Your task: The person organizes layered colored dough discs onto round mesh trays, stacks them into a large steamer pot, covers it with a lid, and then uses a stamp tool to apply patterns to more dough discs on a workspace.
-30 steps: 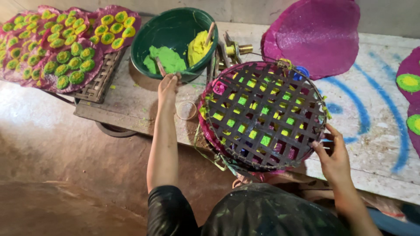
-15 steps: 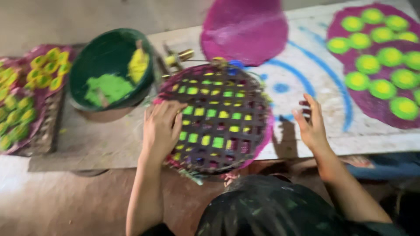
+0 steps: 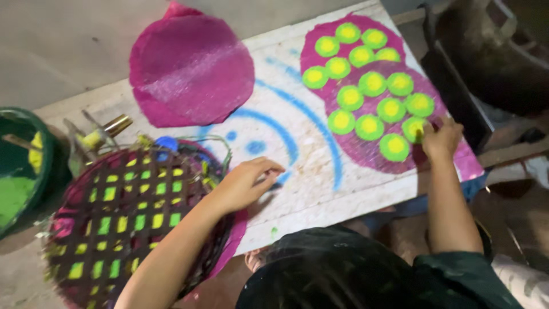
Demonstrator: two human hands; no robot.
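Note:
A round woven stencil [image 3: 131, 223], stained pink with yellow and green squares showing through its gaps, lies at the left on a pink sheet. My left hand [image 3: 246, 183] rests at its right rim with curled fingers and holds nothing. A pink round sheet covered in green-and-yellow dots [image 3: 366, 91] lies at the right of the table. My right hand [image 3: 440, 137] is bunched on its near right part, fingertips pinching at one dot. A plain pink sheet [image 3: 191, 71] lies at the back centre.
The white tabletop [image 3: 309, 177] carries blue painted arcs. A green bowl of green and yellow powder [image 3: 23, 166] stands at the far left, with brass-tipped tools [image 3: 108, 129] beside it. A dark tray [image 3: 452, 86] borders the table's right end.
The view swung right. My left hand slid from the top of the stencil to its right rim. My right hand reached from the table's near edge out to the dotted sheet.

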